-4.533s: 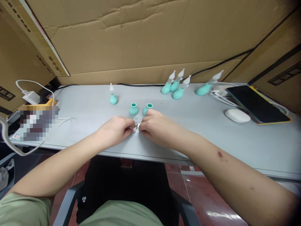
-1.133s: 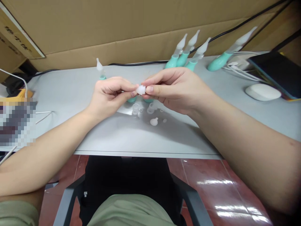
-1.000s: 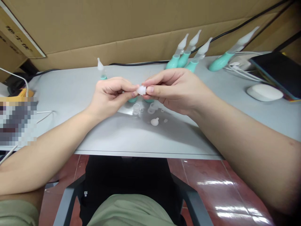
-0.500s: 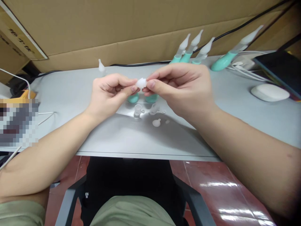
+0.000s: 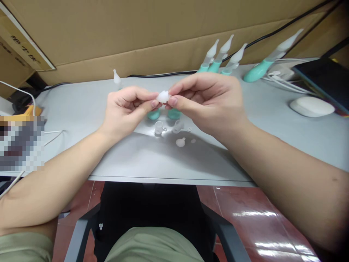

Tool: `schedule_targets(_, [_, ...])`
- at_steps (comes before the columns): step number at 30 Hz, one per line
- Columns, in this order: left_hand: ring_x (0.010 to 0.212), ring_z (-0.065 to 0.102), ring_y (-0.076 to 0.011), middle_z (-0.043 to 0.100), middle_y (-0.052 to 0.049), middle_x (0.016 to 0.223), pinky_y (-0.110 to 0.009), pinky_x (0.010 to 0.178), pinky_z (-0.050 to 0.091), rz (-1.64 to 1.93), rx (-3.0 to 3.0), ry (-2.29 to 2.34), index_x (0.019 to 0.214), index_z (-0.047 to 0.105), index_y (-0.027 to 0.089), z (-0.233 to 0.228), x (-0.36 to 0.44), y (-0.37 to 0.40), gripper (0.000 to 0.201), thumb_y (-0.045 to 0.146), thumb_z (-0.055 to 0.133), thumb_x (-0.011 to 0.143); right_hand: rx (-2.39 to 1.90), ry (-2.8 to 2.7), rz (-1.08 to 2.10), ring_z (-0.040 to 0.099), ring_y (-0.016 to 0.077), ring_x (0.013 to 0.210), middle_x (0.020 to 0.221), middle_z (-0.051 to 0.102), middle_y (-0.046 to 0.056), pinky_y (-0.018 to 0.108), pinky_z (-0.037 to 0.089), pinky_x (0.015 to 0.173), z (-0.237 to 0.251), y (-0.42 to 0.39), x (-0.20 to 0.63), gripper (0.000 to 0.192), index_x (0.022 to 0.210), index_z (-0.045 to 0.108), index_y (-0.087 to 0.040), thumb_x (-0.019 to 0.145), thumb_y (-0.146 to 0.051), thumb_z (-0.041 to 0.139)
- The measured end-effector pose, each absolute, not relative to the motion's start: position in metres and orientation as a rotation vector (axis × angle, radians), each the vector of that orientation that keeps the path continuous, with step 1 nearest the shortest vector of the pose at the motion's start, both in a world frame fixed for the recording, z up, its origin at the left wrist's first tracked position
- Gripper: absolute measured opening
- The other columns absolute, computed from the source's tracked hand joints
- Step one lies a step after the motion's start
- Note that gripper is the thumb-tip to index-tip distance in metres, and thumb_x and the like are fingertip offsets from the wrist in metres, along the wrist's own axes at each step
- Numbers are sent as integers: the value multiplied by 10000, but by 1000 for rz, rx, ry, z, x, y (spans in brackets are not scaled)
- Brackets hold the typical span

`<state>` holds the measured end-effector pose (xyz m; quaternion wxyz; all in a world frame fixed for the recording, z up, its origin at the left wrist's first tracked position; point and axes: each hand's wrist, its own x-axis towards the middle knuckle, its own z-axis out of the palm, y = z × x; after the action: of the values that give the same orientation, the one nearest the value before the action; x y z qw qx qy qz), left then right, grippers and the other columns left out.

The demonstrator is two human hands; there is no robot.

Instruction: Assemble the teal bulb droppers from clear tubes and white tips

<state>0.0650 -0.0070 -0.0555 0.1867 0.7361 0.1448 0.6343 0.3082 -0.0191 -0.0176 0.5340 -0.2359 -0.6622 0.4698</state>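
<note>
Between my two hands, above the desk, is a small white nozzle tip (image 5: pixel 163 96). My left hand (image 5: pixel 125 109) pinches its left end with thumb and forefinger. At its right end, my right hand (image 5: pixel 209 102) grips it the same way; whether those fingers also hold a smaller piece I cannot make out. Two teal bulbs (image 5: pixel 154 114) show partly below the fingers. Nearer to me lie a clear cup (image 5: pixel 159 127), a second clear cup (image 5: pixel 177 126) on its side, small rings (image 5: pixel 189 129), another white tip (image 5: pixel 180 142) and a little pale disc (image 5: pixel 193 141).
Several teal nasal aspirators (image 5: pixel 214 60) stand at the back, and one more (image 5: pixel 259 71) leans at the right. A white tip (image 5: pixel 117 77) stands behind my left hand. A white mouse-shaped object (image 5: pixel 312 106) and cables (image 5: pixel 289 85) are on the right. Cardboard (image 5: pixel 131 36) walls the back.
Both hands keep their pinch on the white nozzle tip, with only a slight shift of the fingers. The whole view has moved a little; the loose parts lie as before.
</note>
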Motion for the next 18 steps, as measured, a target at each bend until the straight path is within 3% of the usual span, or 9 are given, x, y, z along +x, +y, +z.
schedule_targets(8, [962,993,-184,1000,45,1130,-364,841,884,1711,2093,440,1196,1018,339,-53,63,-11,188,525,1025,1168,-558,-1561,1239,907,319,970,999,923,56,561,838,974,-19,-12,312,455,943,879,-303,873,-560,1247])
schedule_targets(18, [996,1008,-206,991,37,1141,-403,888,916,1617,2065,470,1207,1005,317,-49,65,-18,281,589,1032,1145,-581,-1496,1455,924,303,987,990,884,38,516,820,954,-11,-16,314,476,990,849,-285,844,-474,1261])
